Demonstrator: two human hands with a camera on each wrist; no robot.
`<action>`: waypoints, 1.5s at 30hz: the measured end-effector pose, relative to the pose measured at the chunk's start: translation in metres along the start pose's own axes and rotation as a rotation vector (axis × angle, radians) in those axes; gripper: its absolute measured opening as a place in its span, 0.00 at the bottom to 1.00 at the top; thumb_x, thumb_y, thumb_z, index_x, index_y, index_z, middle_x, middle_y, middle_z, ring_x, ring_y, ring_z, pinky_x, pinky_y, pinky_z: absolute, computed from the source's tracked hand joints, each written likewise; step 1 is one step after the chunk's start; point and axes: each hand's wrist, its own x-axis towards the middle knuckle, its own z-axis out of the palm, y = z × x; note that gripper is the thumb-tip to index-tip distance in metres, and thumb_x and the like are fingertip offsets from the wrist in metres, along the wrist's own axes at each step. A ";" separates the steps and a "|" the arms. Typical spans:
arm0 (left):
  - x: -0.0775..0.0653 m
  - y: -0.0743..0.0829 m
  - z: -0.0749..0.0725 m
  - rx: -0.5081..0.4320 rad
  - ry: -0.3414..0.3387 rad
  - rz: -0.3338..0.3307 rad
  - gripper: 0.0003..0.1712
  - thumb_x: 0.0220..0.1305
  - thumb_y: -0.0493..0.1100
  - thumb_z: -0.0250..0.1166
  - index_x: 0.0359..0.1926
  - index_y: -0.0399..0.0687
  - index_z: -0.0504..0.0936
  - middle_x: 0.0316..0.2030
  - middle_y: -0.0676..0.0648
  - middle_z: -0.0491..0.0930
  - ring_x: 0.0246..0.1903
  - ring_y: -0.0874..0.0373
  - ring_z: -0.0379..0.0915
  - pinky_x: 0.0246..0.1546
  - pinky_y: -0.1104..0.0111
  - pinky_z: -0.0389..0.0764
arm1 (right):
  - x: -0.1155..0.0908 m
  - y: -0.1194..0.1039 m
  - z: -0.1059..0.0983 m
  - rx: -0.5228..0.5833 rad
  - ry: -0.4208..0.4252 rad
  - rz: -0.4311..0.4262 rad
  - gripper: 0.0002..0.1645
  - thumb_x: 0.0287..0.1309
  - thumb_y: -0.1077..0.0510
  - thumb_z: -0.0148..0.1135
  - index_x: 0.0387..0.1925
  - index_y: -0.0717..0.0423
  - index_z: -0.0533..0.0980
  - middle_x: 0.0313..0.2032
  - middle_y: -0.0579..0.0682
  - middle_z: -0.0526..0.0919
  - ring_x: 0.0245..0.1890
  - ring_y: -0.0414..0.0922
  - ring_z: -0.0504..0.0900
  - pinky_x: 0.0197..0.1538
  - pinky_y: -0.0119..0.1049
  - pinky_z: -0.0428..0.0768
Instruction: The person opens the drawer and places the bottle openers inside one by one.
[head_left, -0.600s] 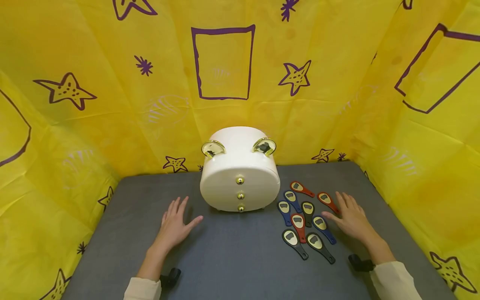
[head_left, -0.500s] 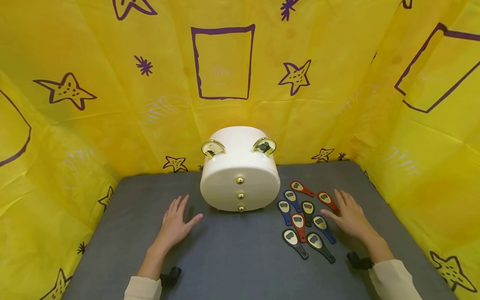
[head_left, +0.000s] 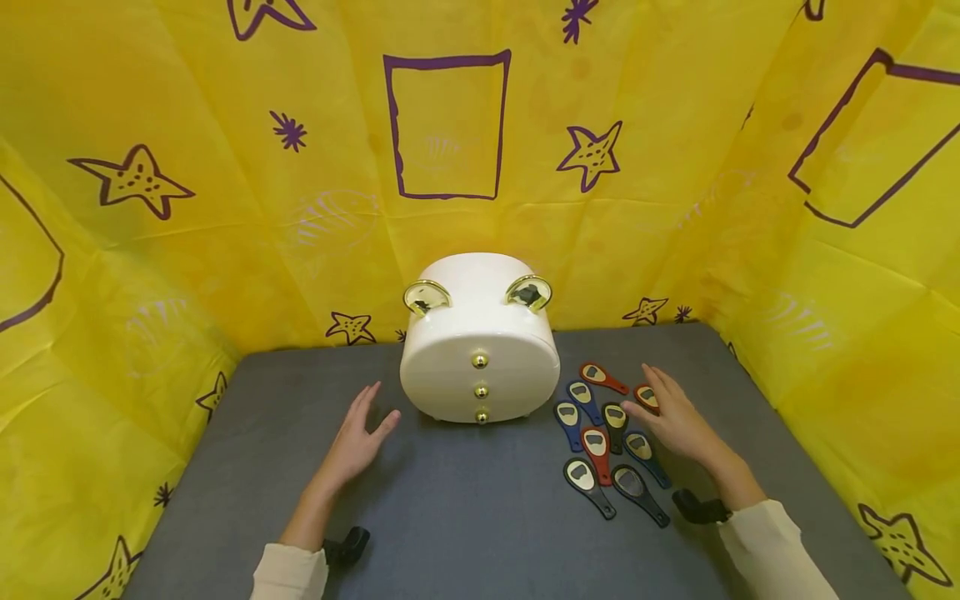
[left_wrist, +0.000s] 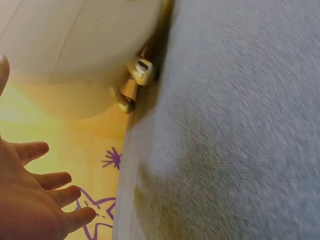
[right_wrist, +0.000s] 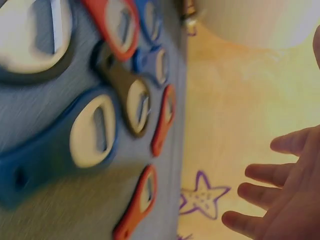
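A glossy white oval box [head_left: 480,379] with gold-rimmed ears and gold knobs down its front stands at the back middle of the table. To its right lie several bottle openers in red, blue and black, among them a red bottle opener [right_wrist: 136,202] and a dark blue bottle opener [right_wrist: 60,145] close to my right hand [head_left: 671,421]. That hand hovers over the pile's right side with spread fingers, partly covering a red opener in the head view. My left hand [head_left: 354,442] is held left of the box, fingers extended, holding nothing.
The grey tabletop [head_left: 465,525] is bounded at the back and sides by yellow cloth walls [head_left: 337,275] printed with purple stars and frames. A black wrist strap mount [head_left: 348,546] sits on the left wrist, another mount [head_left: 699,506] on the right.
My right hand has moved left and slightly forward, over the edge of the bottle openers. The left hand has turned a little and shifted slightly forward. The box and openers have stayed put.
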 end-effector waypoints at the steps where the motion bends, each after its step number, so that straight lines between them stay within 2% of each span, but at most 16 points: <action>1: 0.001 0.001 -0.001 -0.019 0.002 0.003 0.42 0.71 0.57 0.54 0.77 0.47 0.48 0.76 0.34 0.44 0.74 0.33 0.42 0.68 0.34 0.49 | 0.001 -0.004 -0.001 0.018 -0.001 -0.005 0.56 0.65 0.34 0.53 0.76 0.60 0.40 0.74 0.70 0.43 0.71 0.72 0.45 0.63 0.76 0.51; 8: 0.005 0.007 -0.003 -0.175 0.065 0.027 0.39 0.73 0.51 0.54 0.76 0.44 0.49 0.75 0.35 0.50 0.74 0.39 0.45 0.72 0.41 0.49 | 0.009 -0.024 -0.002 0.078 -0.005 -0.029 0.53 0.66 0.35 0.53 0.76 0.59 0.41 0.74 0.70 0.44 0.72 0.71 0.46 0.64 0.75 0.51; 18: 0.007 0.013 -0.001 -0.266 0.052 0.059 0.37 0.75 0.49 0.51 0.76 0.44 0.47 0.74 0.32 0.52 0.74 0.38 0.47 0.72 0.42 0.49 | 0.012 -0.037 -0.002 0.146 0.025 -0.107 0.47 0.69 0.41 0.53 0.75 0.63 0.47 0.73 0.70 0.48 0.71 0.71 0.50 0.65 0.74 0.54; 26: 0.011 0.019 -0.001 -0.317 0.061 0.117 0.33 0.75 0.43 0.52 0.74 0.40 0.53 0.72 0.32 0.56 0.73 0.39 0.51 0.71 0.43 0.53 | 0.012 -0.047 -0.004 0.181 0.009 -0.120 0.46 0.69 0.42 0.53 0.75 0.61 0.47 0.74 0.69 0.49 0.71 0.70 0.52 0.64 0.71 0.59; 36: 0.017 0.033 -0.007 -0.351 0.063 0.157 0.32 0.74 0.43 0.52 0.74 0.39 0.55 0.72 0.33 0.58 0.72 0.39 0.53 0.71 0.46 0.56 | 0.013 -0.062 -0.007 0.232 -0.006 -0.136 0.44 0.69 0.43 0.53 0.76 0.56 0.48 0.75 0.66 0.49 0.73 0.68 0.49 0.66 0.72 0.54; 41: 0.018 0.040 -0.009 -0.381 0.064 0.153 0.32 0.75 0.43 0.52 0.74 0.40 0.55 0.72 0.33 0.58 0.72 0.40 0.53 0.71 0.47 0.56 | 0.012 -0.070 -0.009 0.248 -0.005 -0.158 0.44 0.69 0.43 0.54 0.76 0.55 0.49 0.74 0.64 0.52 0.71 0.67 0.55 0.63 0.71 0.62; 45: 0.020 0.044 -0.009 -0.399 0.065 0.143 0.32 0.75 0.44 0.51 0.74 0.41 0.55 0.72 0.33 0.58 0.72 0.41 0.53 0.72 0.49 0.56 | 0.012 -0.077 -0.009 0.273 -0.006 -0.171 0.43 0.68 0.43 0.55 0.75 0.57 0.51 0.73 0.64 0.56 0.67 0.65 0.63 0.61 0.66 0.70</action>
